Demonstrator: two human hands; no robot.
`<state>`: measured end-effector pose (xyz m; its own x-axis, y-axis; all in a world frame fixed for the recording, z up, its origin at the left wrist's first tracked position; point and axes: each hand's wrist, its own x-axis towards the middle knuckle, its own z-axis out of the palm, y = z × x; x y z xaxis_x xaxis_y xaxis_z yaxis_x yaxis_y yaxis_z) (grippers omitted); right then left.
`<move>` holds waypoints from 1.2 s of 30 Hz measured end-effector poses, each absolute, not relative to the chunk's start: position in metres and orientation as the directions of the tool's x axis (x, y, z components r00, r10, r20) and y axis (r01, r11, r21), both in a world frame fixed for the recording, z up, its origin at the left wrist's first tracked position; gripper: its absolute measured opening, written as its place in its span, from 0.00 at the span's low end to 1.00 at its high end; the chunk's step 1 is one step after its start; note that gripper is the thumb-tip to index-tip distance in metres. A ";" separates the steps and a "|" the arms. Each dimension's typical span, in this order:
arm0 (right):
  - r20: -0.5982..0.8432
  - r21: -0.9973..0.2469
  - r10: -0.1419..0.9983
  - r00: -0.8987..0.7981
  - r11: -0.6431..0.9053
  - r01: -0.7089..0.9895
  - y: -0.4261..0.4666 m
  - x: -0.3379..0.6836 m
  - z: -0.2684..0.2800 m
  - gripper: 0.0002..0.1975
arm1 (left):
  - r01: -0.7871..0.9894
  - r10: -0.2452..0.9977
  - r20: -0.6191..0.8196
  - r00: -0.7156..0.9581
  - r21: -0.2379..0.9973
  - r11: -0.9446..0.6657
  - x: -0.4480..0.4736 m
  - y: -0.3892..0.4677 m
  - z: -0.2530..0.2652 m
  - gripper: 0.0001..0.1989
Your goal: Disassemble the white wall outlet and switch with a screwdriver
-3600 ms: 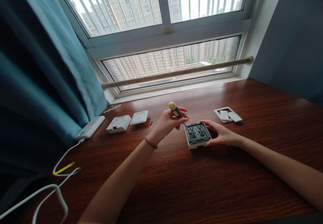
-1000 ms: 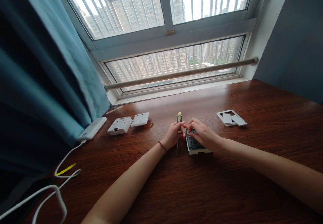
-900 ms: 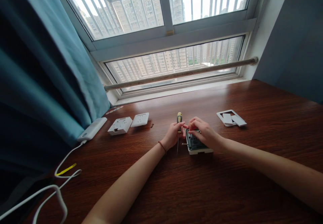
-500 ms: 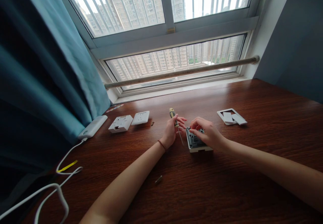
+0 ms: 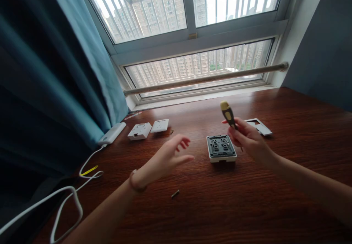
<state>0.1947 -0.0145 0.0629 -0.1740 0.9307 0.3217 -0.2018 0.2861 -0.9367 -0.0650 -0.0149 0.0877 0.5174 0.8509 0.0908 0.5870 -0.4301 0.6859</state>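
Observation:
My right hand grips a screwdriver with a yellow and dark handle, its butt end raised and the shaft pointing down past my fingers. Just left of that hand, a wall switch lies on the table in its white box, the dark inner face with two mechanisms showing upward. My left hand is open in the air left of the switch, fingers apart and nothing in it. Below it on the table lies a screw. Partly behind my right hand sit a white frame and loose white covers.
At the left stand a white mounting box, a socket panel and small screws. Farther left are a white power bank with its cable, a yellow strip and a blue curtain. A window rail runs behind the table.
The screwdriver has passed from my left hand to my right hand. My right hand has lifted off the switch to the right; my left hand has drawn back left and opened.

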 end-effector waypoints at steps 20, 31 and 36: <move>-0.060 -0.794 0.984 0.165 0.053 -0.606 0.007 0.253 0.017 0.06 | 0.982 0.989 0.144 -0.039 0.191 0.011 -0.087 0.062 -0.001 0.07; -0.038 -0.810 0.990 0.139 0.050 -0.584 0.004 0.247 0.015 0.07 | 0.984 0.956 0.259 -0.139 0.145 0.104 -0.095 0.100 -0.017 0.12; -0.011 -0.831 0.979 0.202 0.103 -0.546 0.003 0.246 0.016 0.08 | 0.988 0.946 0.314 -0.074 0.149 0.028 -0.095 0.097 -0.013 0.11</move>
<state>0.2465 0.0035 0.0163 0.2017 0.9794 -0.0106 -0.5462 0.1034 -0.8313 -0.0946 0.0965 -0.0132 -0.0744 0.9464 0.3143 0.9884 0.0281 0.1495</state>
